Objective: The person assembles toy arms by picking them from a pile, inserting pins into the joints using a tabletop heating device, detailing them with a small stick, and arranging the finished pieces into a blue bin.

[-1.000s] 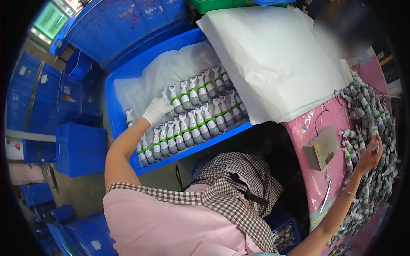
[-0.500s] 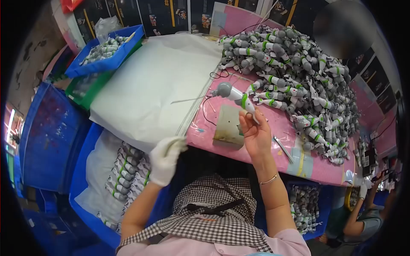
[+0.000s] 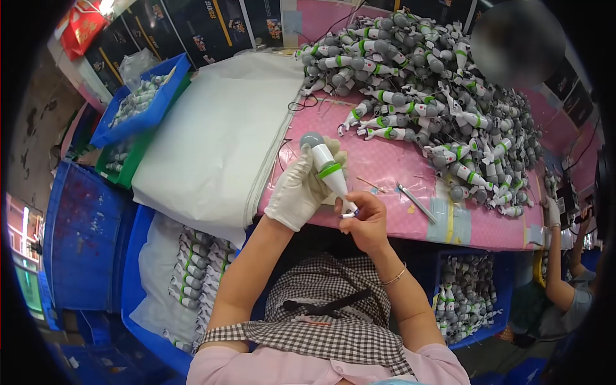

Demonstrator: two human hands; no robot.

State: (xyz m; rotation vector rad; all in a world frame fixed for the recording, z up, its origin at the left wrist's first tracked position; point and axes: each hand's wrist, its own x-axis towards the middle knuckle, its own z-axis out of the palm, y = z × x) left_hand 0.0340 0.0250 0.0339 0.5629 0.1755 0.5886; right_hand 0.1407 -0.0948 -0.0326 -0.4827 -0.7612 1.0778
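Observation:
In front of my body I hold a toy arm (image 3: 331,168), white with a green band, a grey ball at its upper end and a small hand shape at the lower end. My left hand (image 3: 300,191), in a white glove, wraps round its upper half. My bare right hand (image 3: 366,221) pinches the narrow lower end between thumb and fingers. The toy arm slants, ball end up and to the left. Behind it lies the pink-covered table (image 3: 391,176), partly hidden by my hands.
A big heap of similar toy arms (image 3: 410,96) covers the table's right side. White sheets (image 3: 212,128) lie left, beside a blue tray (image 3: 170,90) of small parts. A silver tool (image 3: 417,204) rests near the front edge. Bins below hold more toy arms. Another person (image 3: 568,289) works far right.
My gloved left hand has risen to the right and closed round the toy arm. My right hand has come down and left, now pinching its narrow end. The view has shifted slightly.

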